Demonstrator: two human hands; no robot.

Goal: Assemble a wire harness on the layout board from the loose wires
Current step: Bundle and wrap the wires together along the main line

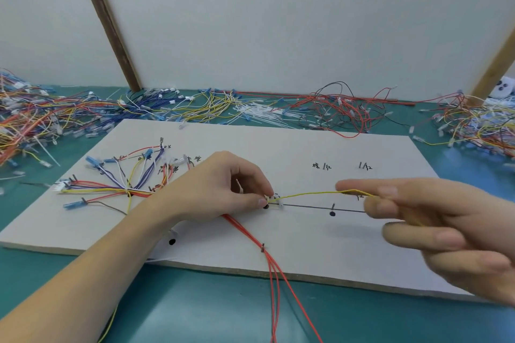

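The grey layout board (278, 147) lies flat on the green table, marked with drawn lines, pegs and handwritten labels. A fanned bundle of coloured wires (125, 184) is routed over its left part. My left hand (223, 186) pinches a white cable tie (274, 200) and one end of a yellow wire (306, 194) at a black dot in the board's middle. My right hand (434, 220) holds the same yellow wire stretched out to the right, index finger extended. Several red wires (274, 273) run from under my left hand off the board's front edge.
Heaps of loose wires lie behind the board: mixed colours at far left (33, 120), blue and yellow (195, 106), red and black (342, 111), mixed at far right (479, 122). White cable ties (259, 114) lie among them. A white panel with wooden legs stands behind.
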